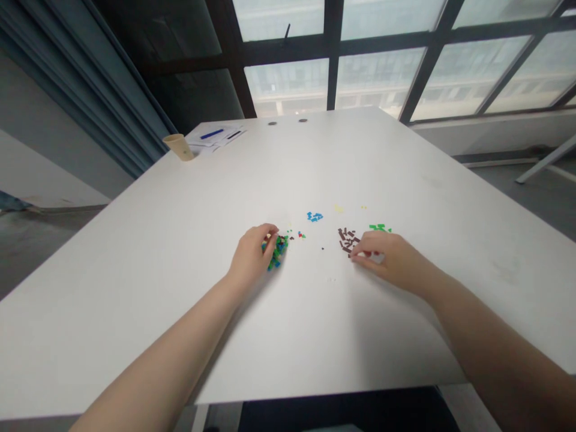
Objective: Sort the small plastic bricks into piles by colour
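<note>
My left hand (pixel 252 251) rests by a heap of tiny mixed building bricks (pixel 276 257), mostly green and blue. Its thumb and forefinger are bent together at the heap's upper edge, and what they hold is hidden. Over a loose group of small brown bricks (pixel 345 239), my right hand (pixel 382 255) pinches thumb and forefinger together. A dark bit shows at those fingertips, but I cannot tell whether it is gripped. Between the hands lie a few stray red and green pieces (pixel 301 235). Green bricks (pixel 379 228) sit just beyond the right hand, partly covered by it.
Blue bricks (pixel 314 216) and pale yellow bits (pixel 339 209) lie farther back on the white table (pixel 288 336). At the far left stand a paper cup (pixel 179 147) and papers (pixel 216 141) with a blue pen (pixel 211 134). Windows line the back.
</note>
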The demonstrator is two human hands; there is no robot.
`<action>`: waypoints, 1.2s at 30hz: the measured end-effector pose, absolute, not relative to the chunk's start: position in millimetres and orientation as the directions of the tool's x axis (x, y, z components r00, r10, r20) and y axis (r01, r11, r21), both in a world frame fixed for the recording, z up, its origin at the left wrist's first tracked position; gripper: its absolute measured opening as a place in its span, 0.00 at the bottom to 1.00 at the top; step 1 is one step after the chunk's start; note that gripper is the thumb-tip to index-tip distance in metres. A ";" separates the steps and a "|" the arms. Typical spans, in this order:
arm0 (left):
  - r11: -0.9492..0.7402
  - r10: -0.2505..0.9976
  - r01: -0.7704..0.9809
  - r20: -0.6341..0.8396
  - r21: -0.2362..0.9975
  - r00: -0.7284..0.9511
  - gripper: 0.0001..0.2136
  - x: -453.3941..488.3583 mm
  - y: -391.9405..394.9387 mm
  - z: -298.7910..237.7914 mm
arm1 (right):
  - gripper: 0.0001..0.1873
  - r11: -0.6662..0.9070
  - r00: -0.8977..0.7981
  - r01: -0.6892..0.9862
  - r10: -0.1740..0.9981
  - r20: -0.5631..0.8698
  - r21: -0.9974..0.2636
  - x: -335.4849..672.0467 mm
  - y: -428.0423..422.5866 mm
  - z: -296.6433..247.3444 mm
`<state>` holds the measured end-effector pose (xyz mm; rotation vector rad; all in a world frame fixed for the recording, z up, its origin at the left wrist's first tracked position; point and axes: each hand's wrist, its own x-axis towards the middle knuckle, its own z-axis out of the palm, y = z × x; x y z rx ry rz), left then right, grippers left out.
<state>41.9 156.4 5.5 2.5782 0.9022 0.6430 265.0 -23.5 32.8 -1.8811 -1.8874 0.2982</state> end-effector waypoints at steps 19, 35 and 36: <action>-0.835 0.526 0.432 0.269 0.340 0.806 0.08 47.9 153.4 -1.1 | 0.11 0.319 -0.327 0.868 0.944 0.046 -0.381 211.6 -33.0 21.0; 0.128 0.406 0.219 -0.252 0.967 0.878 0.11 52.7 99.5 -0.1 | 0.07 0.299 -0.024 0.886 0.793 0.608 -0.354 203.5 -26.7 11.1; 0.129 0.398 0.212 -0.246 0.969 0.884 0.11 52.8 99.3 -0.5 | 0.06 0.293 -0.020 0.886 0.798 0.602 -0.359 202.9 -26.5 11.0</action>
